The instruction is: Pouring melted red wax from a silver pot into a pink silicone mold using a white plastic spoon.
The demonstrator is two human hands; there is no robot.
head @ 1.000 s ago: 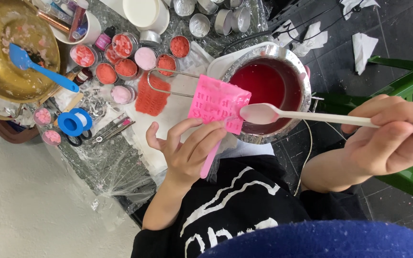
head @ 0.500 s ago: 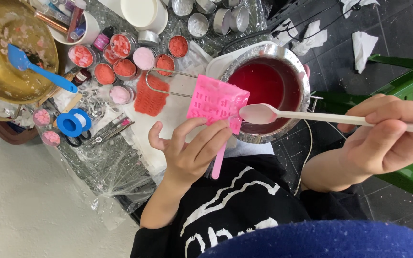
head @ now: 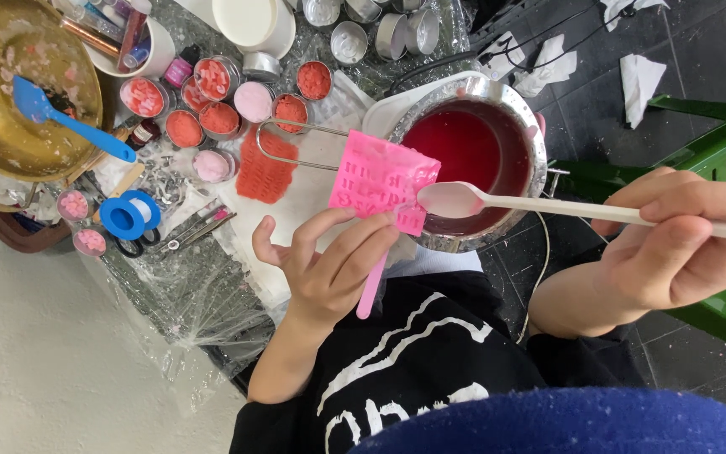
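My left hand (head: 323, 273) is shut on a pink silicone mould (head: 380, 185) with small letter-shaped cavities, and a pink stick (head: 371, 290) pokes down between its fingers. In my right hand (head: 674, 248) is a long white spoon (head: 548, 206). The spoon's bowl holds pale pink liquid and touches the mould's right edge. Both sit over the near rim of a metal pot (head: 521, 126) filled with red liquid.
Small round tins (head: 212, 80) of red and pink wax stand behind a red textured slab (head: 264, 168). A brass bowl (head: 10, 84) with a blue spatula (head: 69, 122) is at far left. A blue tape roll (head: 128, 214) and a green chair (head: 716, 139) are also in view.
My left hand's fingers have shifted slightly under the mould. The spoon stays at the mould's right edge.
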